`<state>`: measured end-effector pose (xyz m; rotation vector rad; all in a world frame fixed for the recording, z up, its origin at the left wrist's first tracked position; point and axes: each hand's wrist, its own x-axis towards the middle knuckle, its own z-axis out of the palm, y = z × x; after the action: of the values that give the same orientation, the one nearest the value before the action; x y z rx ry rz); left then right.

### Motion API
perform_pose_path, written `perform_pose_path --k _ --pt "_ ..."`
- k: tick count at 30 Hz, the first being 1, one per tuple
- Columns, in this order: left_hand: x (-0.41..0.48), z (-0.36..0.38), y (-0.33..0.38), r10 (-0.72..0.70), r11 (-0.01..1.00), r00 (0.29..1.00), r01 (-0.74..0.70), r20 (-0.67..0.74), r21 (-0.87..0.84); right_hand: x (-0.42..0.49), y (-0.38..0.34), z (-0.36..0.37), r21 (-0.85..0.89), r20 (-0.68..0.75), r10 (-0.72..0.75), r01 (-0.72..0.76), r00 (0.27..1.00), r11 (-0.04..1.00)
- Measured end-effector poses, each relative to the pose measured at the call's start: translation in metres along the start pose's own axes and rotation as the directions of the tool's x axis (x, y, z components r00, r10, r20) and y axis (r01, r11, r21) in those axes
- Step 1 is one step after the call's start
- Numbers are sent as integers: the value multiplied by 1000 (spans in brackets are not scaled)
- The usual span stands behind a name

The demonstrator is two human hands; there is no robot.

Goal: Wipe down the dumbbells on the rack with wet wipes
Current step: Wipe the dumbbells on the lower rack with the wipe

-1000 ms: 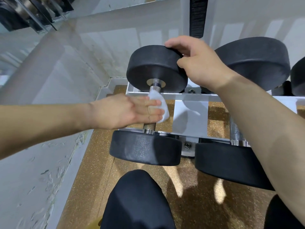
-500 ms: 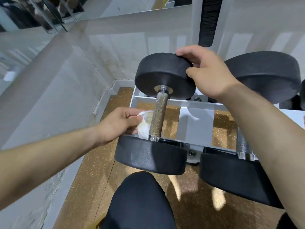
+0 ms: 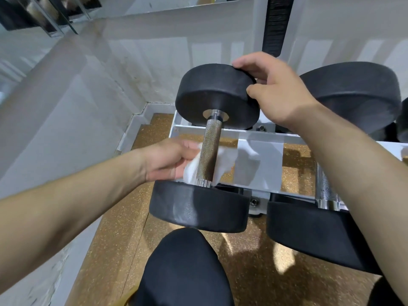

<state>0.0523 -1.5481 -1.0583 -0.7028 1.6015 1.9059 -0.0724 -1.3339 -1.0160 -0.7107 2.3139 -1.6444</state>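
A black dumbbell with a knurled metal handle lies across the white rack, its far head raised. My right hand grips the top right edge of that far head. My left hand holds a white wet wipe from the left. The wipe passes under the handle near the near head and shows on both sides of it. My fingertips are hidden behind the wipe and the handle.
A second, larger black dumbbell lies on the rack to the right, partly behind my right forearm. A white wall runs along the left side. Speckled gold flooring lies below, and my black-clad knee is at the bottom centre.
My left hand moved off the top of the handle to its left side and pushed the wipe underneath it. My right hand kept its grip on the far head.
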Motion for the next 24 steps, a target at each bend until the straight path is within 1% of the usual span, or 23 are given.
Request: perform_pose_path --k 1,3,4,7,9,10,11,14,16,17,19,20,22,23,24 --pt "-2 -6 -4 -49 998 997 46 54 51 1 0 0 -4 3 -2 2 1000 1000" --pt "1 -10 -4 -89 994 992 83 88 70 1 2 0 -4 3 -3 3 1000 1000" --pt "6 -7 -2 -61 997 996 58 70 43 1 2 1 -1 4 -5 5 1000 1000" --pt "23 14 10 71 992 996 -76 -56 -96 2 2 2 1 9 -8 8 1000 1000" --pt "30 22 14 119 971 990 -131 -75 -201 2 1 2 0 9 -7 7 1000 1000" --pt "30 20 13 114 966 992 -122 -48 -230 1 1 2 -2 6 -6 6 1000 1000" --pt "26 18 11 85 969 996 -81 8 -233 0 1 2 -7 3 -7 7 1000 1000" --pt "15 2 -4 -26 993 985 46 173 -113 -3 0 0 -40 6 -20 21 1000 999" --pt "11 -2 -8 -81 995 974 92 211 -42 -5 -1 -1 -57 12 -19 19 1000 998" --pt "12 0 -6 -94 995 976 100 198 -20 -6 -1 -1 -61 15 -15 16 1000 998" --pt "17 3 4 -45 999 995 46 92 -9 -8 -3 1 -70 13 -10 11 1000 997" --pt "22 4 9 11 999 1000 -11 17 -37 -9 -4 0 -75 10 -8 9 1000 997" --pt "30 6 19 105 986 988 -118 -115 -117 -11 -5 -1 -78 12 -2 3 1000 997" --pt "31 5 20 116 979 982 -138 -148 -149 -12 -5 -1 -78 20 0 1 1000 997" --pt "30 3 17 112 983 982 -132 -153 -129 -13 -5 -1 -75 29 -1 3 1000 997"
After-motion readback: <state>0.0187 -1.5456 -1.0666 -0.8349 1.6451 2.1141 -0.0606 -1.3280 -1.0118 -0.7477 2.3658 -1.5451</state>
